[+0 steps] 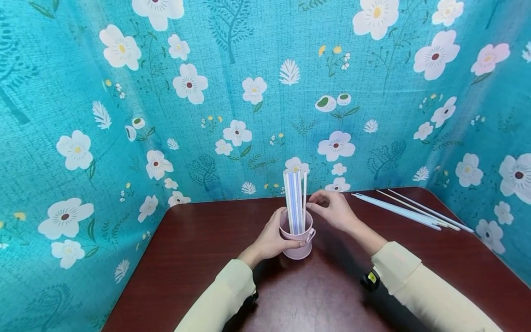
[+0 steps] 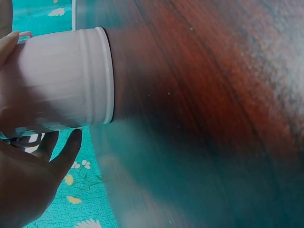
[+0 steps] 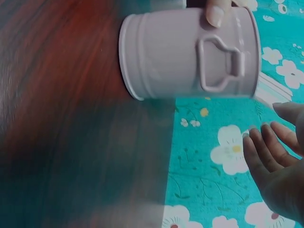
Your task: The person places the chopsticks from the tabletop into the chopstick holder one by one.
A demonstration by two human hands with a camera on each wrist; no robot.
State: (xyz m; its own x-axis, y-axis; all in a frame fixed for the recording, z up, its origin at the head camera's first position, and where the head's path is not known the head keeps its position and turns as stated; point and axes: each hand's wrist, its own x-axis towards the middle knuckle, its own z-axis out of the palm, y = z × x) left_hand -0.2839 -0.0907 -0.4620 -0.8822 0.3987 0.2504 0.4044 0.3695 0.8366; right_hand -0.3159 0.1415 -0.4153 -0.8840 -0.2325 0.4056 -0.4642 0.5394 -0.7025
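Observation:
A small pink metal bucket point(image 1: 296, 251) stands on the dark red table, with a folded wire handle on its side. My left hand point(image 1: 271, 237) grips it around the rim, thumb across the front; fingers also show against the bucket point(image 2: 57, 80) in the left wrist view. Several long thin white and blue sticks point(image 1: 294, 198) stand upright in it, one white stick point(image 1: 304, 196) slightly apart at the right. My right hand point(image 1: 333, 210) is beside that stick, thumb tip close to it. In the right wrist view, the fingers point(image 3: 268, 161) are loosely bent, with a gap to the thumb.
More long thin sticks, pale blue point(image 1: 398, 210) and whitish, lie slantwise on the table point(image 1: 199, 258) at the back right. A teal flowered cloth point(image 1: 257, 115) hangs behind the table and along both sides.

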